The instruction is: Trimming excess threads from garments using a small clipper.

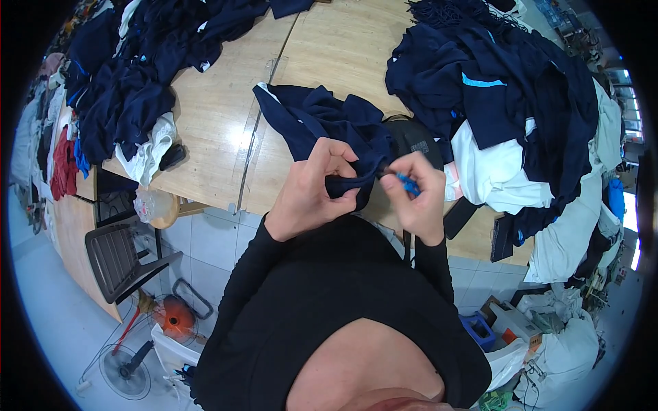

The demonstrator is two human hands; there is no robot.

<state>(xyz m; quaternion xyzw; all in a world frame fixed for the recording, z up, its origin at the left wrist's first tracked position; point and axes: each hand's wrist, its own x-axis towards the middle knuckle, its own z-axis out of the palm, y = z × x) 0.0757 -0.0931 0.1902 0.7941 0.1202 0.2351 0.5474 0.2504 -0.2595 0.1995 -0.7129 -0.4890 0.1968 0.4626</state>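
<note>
A navy blue garment [343,116] lies bunched on the table's near edge, a strip of white showing at its far left corner. My left hand [312,185] is curled around a fold of it, the fabric passing between thumb and fingers. Close by on the right, my right hand [419,198] is closed on a small blue-handled tool [408,183], whose dark tip meets the garment's edge. The fingers cover most of that tool, so its exact kind is hidden. A black bag-like item [415,137] sits just beyond my right hand.
Wooden tables [343,48] meet at a taped seam. Navy garments [493,89] with white cloth [493,171] are heaped at right; another navy pile [130,89] is at left. A dark phone-like slab [462,218] lies near the front edge. A chair [116,257] and fans [175,318] stand lower left.
</note>
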